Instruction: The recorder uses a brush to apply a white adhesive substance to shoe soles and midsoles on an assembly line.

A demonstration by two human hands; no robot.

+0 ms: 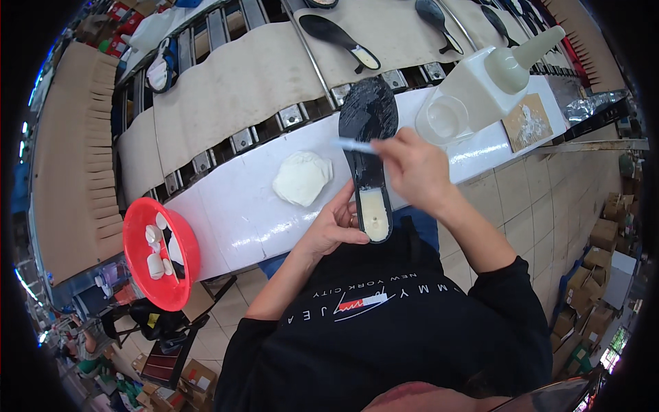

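Note:
My left hand (338,223) grips a black shoe sole (368,113) by its heel end, thumb on the near edge. The sole lies lengthwise away from me, with wet, streaky glue over its front part and a cream pad (375,214) set in the heel. Closed round a slim pale brush (353,145), my right hand (419,168) holds it across the middle of the sole. The brush is smeared by motion, so its tip is unclear. Left of the sole lies a crumpled white cloth (302,178).
A white squeeze bottle (491,82) and a clear cup (443,120) stand right of the sole, near a smeared cardboard piece (528,123). At the table's left end sits a red basin (189,240) with white pieces. Beyond runs a fabric-covered roller conveyor (226,75) carrying more soles (340,40).

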